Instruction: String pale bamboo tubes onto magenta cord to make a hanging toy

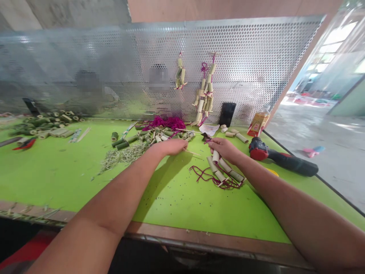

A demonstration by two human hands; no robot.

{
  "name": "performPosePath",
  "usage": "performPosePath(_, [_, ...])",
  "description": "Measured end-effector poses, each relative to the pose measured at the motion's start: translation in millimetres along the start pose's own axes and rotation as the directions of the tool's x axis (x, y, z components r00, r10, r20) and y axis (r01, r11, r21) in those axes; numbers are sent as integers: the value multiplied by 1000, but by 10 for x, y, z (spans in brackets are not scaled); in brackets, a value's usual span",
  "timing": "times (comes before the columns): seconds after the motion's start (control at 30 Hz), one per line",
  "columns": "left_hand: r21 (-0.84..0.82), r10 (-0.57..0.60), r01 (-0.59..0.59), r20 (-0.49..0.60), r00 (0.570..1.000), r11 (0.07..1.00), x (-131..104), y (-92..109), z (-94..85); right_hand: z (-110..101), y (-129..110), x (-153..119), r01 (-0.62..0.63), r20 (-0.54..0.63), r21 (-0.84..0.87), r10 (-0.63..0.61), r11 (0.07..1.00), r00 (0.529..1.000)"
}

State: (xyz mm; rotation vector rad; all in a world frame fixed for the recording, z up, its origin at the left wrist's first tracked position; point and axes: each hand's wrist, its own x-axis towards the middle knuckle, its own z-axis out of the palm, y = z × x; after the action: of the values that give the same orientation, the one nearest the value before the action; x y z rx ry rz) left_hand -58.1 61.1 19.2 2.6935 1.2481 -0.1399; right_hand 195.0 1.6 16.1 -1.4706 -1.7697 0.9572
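Note:
My left hand (178, 146) is closed, fingers pinched together, with a thin bamboo stick (194, 153) poking out to the right from it. My right hand (224, 148) is closed on the top of a strung bamboo figure, near its purple cord. The figure's bamboo tubes (216, 156) hang and trail below that hand onto the green table. Loose purple cord (201, 173) loops beside them. Just past my right fingertips is a small dark object (205, 136) that I cannot make out. Another thin stick (188, 130) lies behind my left hand.
Cut bamboo tubes (125, 142), shavings (121, 156) and a purple cord heap (168, 123) lie left of my hands. Finished bamboo figures (207, 95) hang on the perforated metal panel (251, 57). A power tool (281, 158), drink bottle (259, 120) and black phone (227, 114) are at right.

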Motion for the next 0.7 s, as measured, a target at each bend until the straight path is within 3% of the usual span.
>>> performPosePath(0.17, [-109, -19, 7, -108, 994, 994, -37, -40, -184, -8, -15, -8, 25, -9, -79, -26, 997, 1000])
performPosePath(0.3, [-216, 18, -64, -211, 977, 974, -80, -1, -337, 5, 11, 14, 56, 1, -80, -56, 995, 998])
performPosePath(0.7, [-139, 72, -96, -163, 984, 986, -55, 148, -354, 31, 18, 29, 94, -11, -93, -95, 991, 995])
